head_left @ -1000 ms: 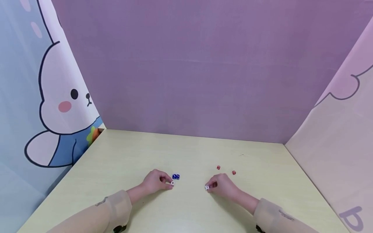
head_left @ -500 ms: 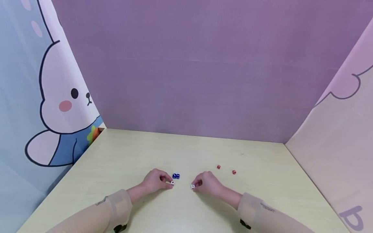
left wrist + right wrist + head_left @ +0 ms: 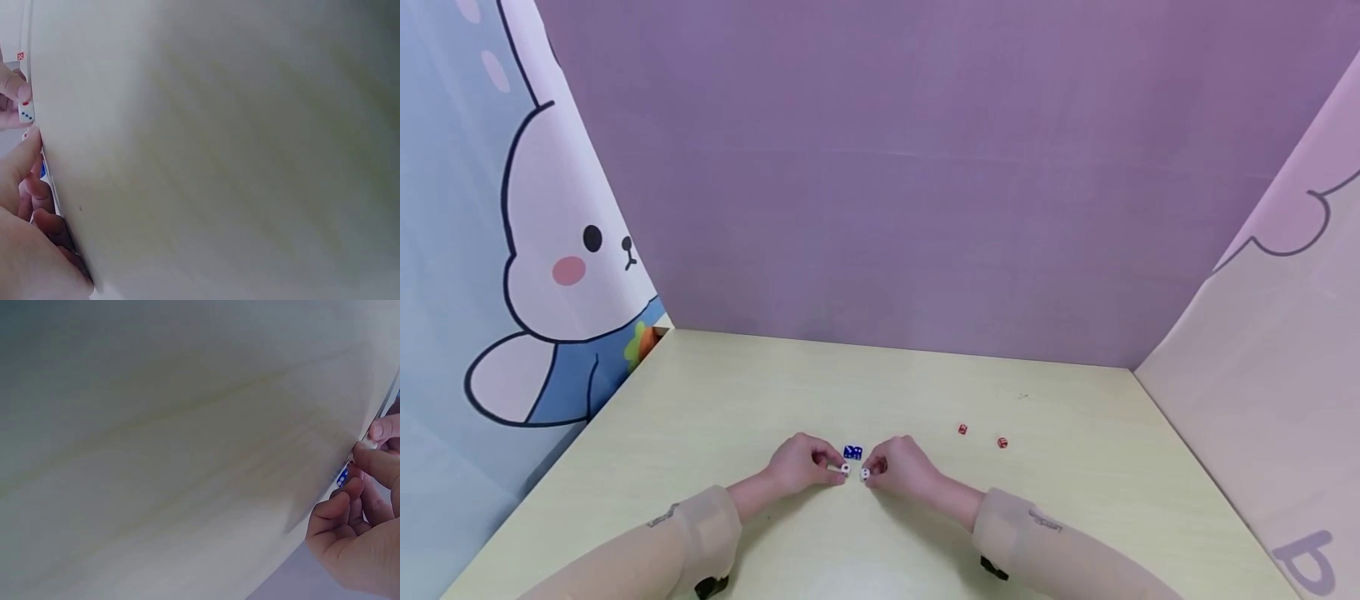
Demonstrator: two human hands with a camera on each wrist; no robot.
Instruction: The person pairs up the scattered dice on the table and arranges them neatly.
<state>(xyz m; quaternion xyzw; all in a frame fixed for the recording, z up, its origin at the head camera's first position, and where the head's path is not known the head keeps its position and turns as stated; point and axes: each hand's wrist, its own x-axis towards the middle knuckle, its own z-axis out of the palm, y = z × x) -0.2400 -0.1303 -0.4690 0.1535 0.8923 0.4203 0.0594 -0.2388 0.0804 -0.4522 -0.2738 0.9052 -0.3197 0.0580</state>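
Observation:
My left hand pinches a white die between thumb and forefinger at the table's middle. Facing it, my right hand pinches a second white die, with a small gap between the two dice. Just behind them, a pair of blue dice sits side by side. In the left wrist view, the right hand's white die shows its dots near the left edge. Part of a blue die appears beside the right fingers in the right wrist view.
Two red dice lie apart to the right: one red die farther back and another red die nearer. The pale wooden table ends at a purple backdrop. Printed cloth hangs on both sides.
My right hand has slid left across the table with its white die, coming close to the left hand's die. The left hand, the blue dice and the red dice have stayed in place.

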